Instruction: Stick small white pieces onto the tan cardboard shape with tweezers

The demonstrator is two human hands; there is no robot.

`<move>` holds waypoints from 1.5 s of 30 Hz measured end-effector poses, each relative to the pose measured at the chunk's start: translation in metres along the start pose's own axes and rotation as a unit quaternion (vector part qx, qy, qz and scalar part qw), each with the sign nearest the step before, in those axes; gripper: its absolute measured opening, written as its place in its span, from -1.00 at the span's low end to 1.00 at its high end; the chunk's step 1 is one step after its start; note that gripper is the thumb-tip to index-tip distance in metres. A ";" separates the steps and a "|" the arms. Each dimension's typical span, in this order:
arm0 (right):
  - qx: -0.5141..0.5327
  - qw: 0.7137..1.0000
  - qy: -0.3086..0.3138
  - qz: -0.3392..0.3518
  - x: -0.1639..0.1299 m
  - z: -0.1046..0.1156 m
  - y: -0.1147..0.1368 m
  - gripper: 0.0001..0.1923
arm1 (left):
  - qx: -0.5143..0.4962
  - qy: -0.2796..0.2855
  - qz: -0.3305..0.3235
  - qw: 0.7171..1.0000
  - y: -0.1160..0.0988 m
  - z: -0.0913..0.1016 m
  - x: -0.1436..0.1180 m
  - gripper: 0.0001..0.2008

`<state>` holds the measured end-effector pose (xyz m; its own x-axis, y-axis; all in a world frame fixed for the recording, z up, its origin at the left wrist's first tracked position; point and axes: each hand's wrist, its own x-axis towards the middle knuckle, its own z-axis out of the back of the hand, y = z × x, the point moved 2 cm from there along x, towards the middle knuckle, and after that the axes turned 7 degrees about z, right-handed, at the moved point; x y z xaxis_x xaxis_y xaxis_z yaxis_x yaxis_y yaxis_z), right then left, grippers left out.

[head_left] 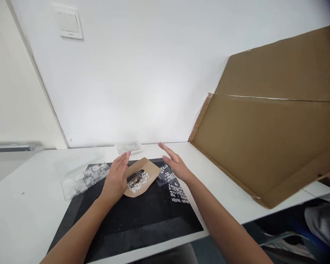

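White wall point(132, 73) backs your surface point(16, 190), where a black mat point(143, 223) carries a brown tray point(151, 167) near its far edge. Your left hand point(116, 180) is at the tray's left side, fingers straight and close together, with nothing visible in them; whether it touches the tray is hard to tell. Your right hand point(179, 167) hangs clear of the tray's right side, fingers straight, thumb apart, holding nothing. Expect the tray to be light and bendy, like thin card, so take it by opposite edges and level: the loose white bits point(138, 184) inside could slide or spill. Squeeze gently, since a hard pinch might buckle it. White pieces point(177, 193) lie just to its right, easily brushed.
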<state>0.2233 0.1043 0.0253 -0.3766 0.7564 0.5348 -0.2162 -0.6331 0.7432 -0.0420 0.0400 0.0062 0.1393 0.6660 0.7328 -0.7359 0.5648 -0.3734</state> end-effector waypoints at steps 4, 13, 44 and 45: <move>0.342 0.930 0.099 -0.093 0.010 -0.062 0.042 -0.26 | 0.069 0.129 -0.118 0.982 -0.019 0.003 0.000 -0.26; 0.342 0.931 0.094 -0.082 0.016 -0.064 0.049 0.06 | 0.163 0.168 -0.074 0.969 -0.003 0.017 0.008 -0.36; -0.259 0.963 0.002 0.081 -0.005 -0.062 0.020 -0.56 | 0.343 0.286 0.284 0.849 0.118 0.056 -0.002 -0.43; -0.264 0.961 0.004 0.081 -0.006 -0.063 0.021 -0.56 | 0.347 0.288 0.280 0.848 0.118 0.056 -0.002 -0.48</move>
<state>0.1639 0.0764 0.0123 -0.4504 0.6411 0.6213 -0.5806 -0.7390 0.3417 -0.1662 0.0776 -0.0074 -0.2070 0.9752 0.0778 -0.9782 -0.2076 -0.0004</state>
